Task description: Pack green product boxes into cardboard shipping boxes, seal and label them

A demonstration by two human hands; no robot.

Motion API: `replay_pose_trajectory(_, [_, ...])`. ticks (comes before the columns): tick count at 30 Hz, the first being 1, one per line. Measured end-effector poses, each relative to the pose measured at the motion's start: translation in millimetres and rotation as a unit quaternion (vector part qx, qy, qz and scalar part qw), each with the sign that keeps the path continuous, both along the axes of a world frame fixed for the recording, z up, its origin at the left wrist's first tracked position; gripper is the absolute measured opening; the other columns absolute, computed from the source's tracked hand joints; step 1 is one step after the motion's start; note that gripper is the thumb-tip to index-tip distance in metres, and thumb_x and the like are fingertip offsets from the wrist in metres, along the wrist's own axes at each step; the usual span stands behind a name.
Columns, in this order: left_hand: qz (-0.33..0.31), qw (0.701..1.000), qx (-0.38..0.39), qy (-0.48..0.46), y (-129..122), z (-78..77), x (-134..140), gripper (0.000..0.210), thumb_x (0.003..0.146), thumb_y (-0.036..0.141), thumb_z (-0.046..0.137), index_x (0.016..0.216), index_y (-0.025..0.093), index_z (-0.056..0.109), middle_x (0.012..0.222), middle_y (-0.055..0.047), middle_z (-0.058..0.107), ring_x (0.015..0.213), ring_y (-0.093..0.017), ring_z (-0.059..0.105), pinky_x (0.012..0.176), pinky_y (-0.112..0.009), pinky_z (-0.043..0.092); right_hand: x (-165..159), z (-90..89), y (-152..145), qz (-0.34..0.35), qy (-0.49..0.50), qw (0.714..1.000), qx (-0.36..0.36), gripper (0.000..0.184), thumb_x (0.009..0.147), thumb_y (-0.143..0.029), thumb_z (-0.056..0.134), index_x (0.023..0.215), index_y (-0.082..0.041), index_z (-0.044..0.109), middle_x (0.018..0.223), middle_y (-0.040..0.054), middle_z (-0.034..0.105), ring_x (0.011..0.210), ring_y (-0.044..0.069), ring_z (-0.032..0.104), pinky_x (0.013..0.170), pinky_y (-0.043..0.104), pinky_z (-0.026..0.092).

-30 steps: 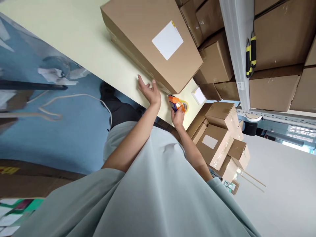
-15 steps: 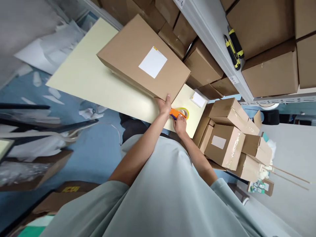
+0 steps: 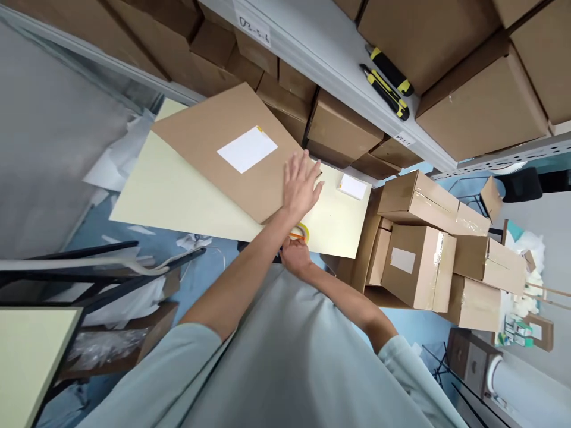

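A flat brown cardboard box [image 3: 196, 134] with a white label [image 3: 247, 148] lies at a slant on the pale yellow tabletop [image 3: 178, 196]. My left hand [image 3: 300, 189] rests on the box's right end, palm down with its fingers spread. Close to my body, my right hand [image 3: 295, 255] is closed around an orange tape dispenser [image 3: 296, 236]. The yellow tape roll [image 3: 304, 230] shows just above that hand. My left forearm hides part of the dispenser and the box's near corner.
A small white box [image 3: 352, 186] sits at the table's right end. Several cartons [image 3: 404, 261] are stacked to the right. Beyond the table runs a shelf [image 3: 307, 53] holding boxes and two black-and-yellow box cutters [image 3: 386, 89]. Another pale tabletop [image 3: 35, 351] stands at lower left.
The box has gone from being tipped up to lying lower on the table. My left hand has shifted from its edge onto its top. My right hand has drawn nearer my body with the dispenser.
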State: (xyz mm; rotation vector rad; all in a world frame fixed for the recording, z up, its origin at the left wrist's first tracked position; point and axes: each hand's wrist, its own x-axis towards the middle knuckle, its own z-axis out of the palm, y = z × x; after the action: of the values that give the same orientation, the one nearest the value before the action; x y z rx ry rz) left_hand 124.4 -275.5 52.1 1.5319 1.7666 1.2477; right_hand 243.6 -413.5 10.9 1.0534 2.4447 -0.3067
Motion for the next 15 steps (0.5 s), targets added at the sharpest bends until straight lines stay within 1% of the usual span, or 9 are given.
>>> replay_pose_trajectory(2, [-0.033,0.999,-0.020,0.010,27,-1.3,10,0.061,0.105,0.032,0.062,0.164,0.017,0.062,0.191,-0.016,0.027,0.180,-0.042,0.009,0.144,-0.071,0.000,2,2.6,5,-0.010,-0.014,1.000,-0.006,0.032,0.116,-0.030,0.053,0.133,-0.008,0.068,0.111,0.0191,0.084,0.108,0.029,0.081,0.109,0.043,0.062])
replay_pose_trajectory(4, [-0.046,0.998,-0.029,0.020,39,-10.1,13,0.055,0.107,0.028,0.056,0.160,0.015,0.066,0.189,-0.017,0.031,0.180,-0.042,0.012,0.144,-0.071,0.003,5,6.1,11,-0.019,-0.027,0.999,-0.015,0.034,0.116,-0.027,0.050,0.136,-0.006,0.066,0.116,0.0198,0.084,0.111,0.030,0.080,0.113,0.043,0.059])
replay_pose_trajectory(7, [-0.054,0.998,-0.021,0.020,37,-24.1,9,0.051,0.111,0.028,0.048,0.157,0.018,0.069,0.188,-0.014,0.035,0.180,-0.038,0.013,0.145,-0.070,0.004,10,11.0,22,-0.012,-0.028,0.999,-0.026,0.032,0.112,-0.018,0.049,0.137,-0.004,0.065,0.120,0.0210,0.083,0.113,0.030,0.079,0.117,0.045,0.056])
replay_pose_trajectory(9, [-0.058,0.998,-0.019,0.014,33,-29.0,6,0.050,0.112,0.029,0.046,0.155,0.020,0.070,0.187,-0.013,0.039,0.180,-0.037,0.013,0.145,-0.070,0.004,13,14.1,28,-0.001,-0.024,0.999,-0.036,0.032,0.109,-0.012,0.050,0.136,-0.004,0.065,0.120,0.0213,0.084,0.114,0.030,0.078,0.117,0.045,0.055])
replay_pose_trajectory(12, [-0.059,0.998,-0.021,0.005,29,-30.4,7,0.049,0.113,0.030,0.046,0.154,0.019,0.071,0.183,-0.016,0.044,0.181,-0.037,0.012,0.145,-0.070,0.004,19,20.1,35,0.011,-0.020,0.999,-0.045,0.034,0.108,-0.009,0.048,0.138,-0.004,0.065,0.120,0.0220,0.084,0.116,0.030,0.077,0.117,0.044,0.054])
replay_pose_trajectory(15, [-0.056,0.998,-0.021,0.002,28,-29.3,11,0.049,0.112,0.029,0.045,0.152,0.017,0.071,0.183,-0.018,0.043,0.181,-0.037,0.009,0.145,-0.068,0.005,35,30.1,39,0.013,-0.026,0.999,-0.046,0.037,0.109,-0.008,0.048,0.142,-0.004,0.063,0.121,0.0230,0.083,0.117,0.029,0.077,0.118,0.041,0.054])
